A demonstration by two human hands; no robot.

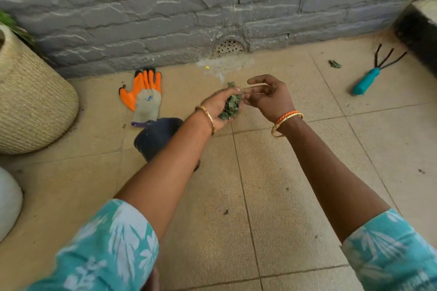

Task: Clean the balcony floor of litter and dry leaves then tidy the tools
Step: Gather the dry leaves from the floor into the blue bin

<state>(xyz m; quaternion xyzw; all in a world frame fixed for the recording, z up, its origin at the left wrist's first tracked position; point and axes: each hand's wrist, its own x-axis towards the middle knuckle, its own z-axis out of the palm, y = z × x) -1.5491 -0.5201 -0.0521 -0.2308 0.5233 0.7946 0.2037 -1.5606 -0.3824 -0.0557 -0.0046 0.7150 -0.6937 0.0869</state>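
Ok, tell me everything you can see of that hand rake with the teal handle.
The teal-handled hand rake lies flat on the beige floor tiles at far right, apart from both hands. It has three dark, seemingly metal prongs pointing toward the grey stone wall, its handle angled back. Nothing grips it; a dry leaf lies beside it.

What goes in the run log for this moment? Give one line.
left hand: holds dry leaves | right hand: beside them, holds nothing | glove, hand rake: on floor
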